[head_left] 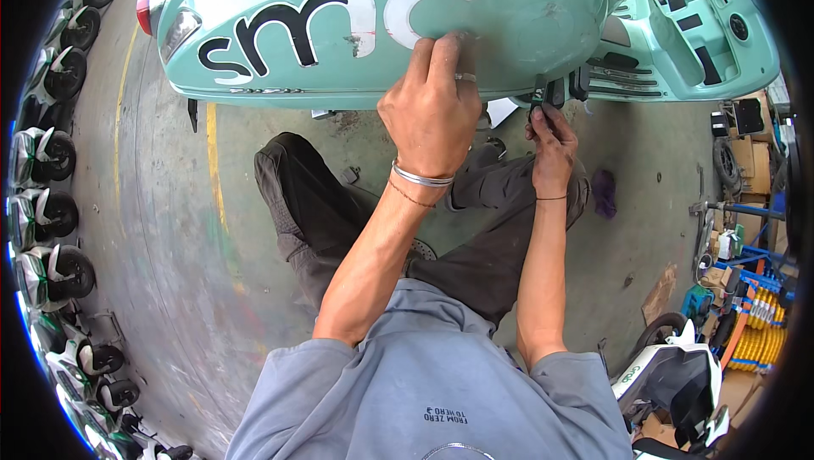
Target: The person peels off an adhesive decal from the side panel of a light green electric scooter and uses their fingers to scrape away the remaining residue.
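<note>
We had best steady the green panel (pixel 530 32); left hand (pixel 431 108) curled, its hold we cannot tell; right hand (pixel 553 143) pinching a black part (pixel 537 102).

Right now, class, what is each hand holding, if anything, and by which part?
Right hand seemingly pinches a dark part by its lower end; left hand, unclear.

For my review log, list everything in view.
Scooter: one, mint green, top.
Letter decals: three, black and white, its side.
Parked scooters: several, white and black, left edge.
Other scooter: one, white and black, lower right.
Floor lines: two, yellow, left.
Crumpled item: one, purple, floor right.
Cardboard: several, brown, right.
Small part: one, black, below scooter.
Shirt: one, grey, bottom.
Trousers: one, dark, centre.
Left hand: one, bare, against scooter.
Right hand: one, bare, pinching small part.
</note>
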`<state>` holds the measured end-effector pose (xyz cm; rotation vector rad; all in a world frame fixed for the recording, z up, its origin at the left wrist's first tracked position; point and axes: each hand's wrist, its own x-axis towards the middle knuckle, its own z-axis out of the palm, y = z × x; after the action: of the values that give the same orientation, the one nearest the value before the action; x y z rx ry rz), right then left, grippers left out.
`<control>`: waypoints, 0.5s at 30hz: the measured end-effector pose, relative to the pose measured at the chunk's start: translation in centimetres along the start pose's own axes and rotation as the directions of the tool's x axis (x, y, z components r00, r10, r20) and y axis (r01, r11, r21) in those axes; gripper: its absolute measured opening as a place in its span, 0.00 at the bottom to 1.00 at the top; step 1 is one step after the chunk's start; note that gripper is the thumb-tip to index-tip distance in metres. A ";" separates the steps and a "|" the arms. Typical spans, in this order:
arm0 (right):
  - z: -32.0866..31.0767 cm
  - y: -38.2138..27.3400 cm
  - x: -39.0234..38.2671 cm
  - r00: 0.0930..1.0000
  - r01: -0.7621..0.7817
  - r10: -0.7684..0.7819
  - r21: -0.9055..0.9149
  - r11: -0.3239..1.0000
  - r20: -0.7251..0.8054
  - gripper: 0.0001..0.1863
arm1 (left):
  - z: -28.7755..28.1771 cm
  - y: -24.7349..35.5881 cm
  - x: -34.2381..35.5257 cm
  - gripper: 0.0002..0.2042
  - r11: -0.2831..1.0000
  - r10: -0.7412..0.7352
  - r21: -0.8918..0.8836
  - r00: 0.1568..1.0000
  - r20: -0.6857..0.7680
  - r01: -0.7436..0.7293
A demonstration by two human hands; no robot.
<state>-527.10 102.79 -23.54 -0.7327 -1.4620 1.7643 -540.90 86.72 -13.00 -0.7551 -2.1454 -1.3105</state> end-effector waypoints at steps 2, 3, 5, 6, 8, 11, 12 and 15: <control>0.0 0.0 0.0 1.000 0.023 -0.023 0.008 1.000 0.017 0.15 | -0.2 -0.2 0.2 0.18 0.998 0.057 0.032 0.997 0.054 -0.059; 0.0 0.0 0.0 1.000 0.002 -0.002 -0.003 1.000 0.002 0.15 | -0.3 -0.5 0.4 0.18 0.994 0.095 0.041 0.992 0.078 -0.099; 0.0 0.0 0.0 0.999 0.029 -0.029 0.014 0.999 0.016 0.15 | -0.9 -1.2 0.8 0.19 0.981 0.180 0.050 0.972 0.152 -0.190; 0.0 0.0 0.0 1.000 0.009 -0.009 0.002 1.000 -0.002 0.15 | -1.4 -1.7 1.0 0.19 0.969 0.227 0.047 0.953 0.201 -0.241; 0.1 0.1 0.0 1.000 0.028 -0.028 0.015 0.999 0.003 0.14 | -2.2 -2.4 1.5 0.20 0.943 0.304 0.048 0.911 0.278 -0.330; 0.0 0.1 0.0 0.999 0.040 -0.041 0.011 0.999 0.007 0.14 | -3.4 -3.3 2.1 0.20 0.900 0.383 0.055 0.845 0.373 -0.433; 0.0 0.1 0.1 1.000 0.022 -0.022 -0.004 1.000 -0.004 0.14 | -3.9 -3.6 2.3 0.20 0.886 0.402 0.049 0.817 0.413 -0.461; -0.1 0.1 0.1 0.999 0.032 -0.032 -0.011 0.999 -0.004 0.14 | -5.5 -4.6 2.5 0.20 0.865 0.422 0.039 0.770 0.479 -0.499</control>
<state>-527.12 102.90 -23.62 -0.7142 -1.4740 1.7305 -545.10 80.45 -11.94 -1.5316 -2.1609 -0.7266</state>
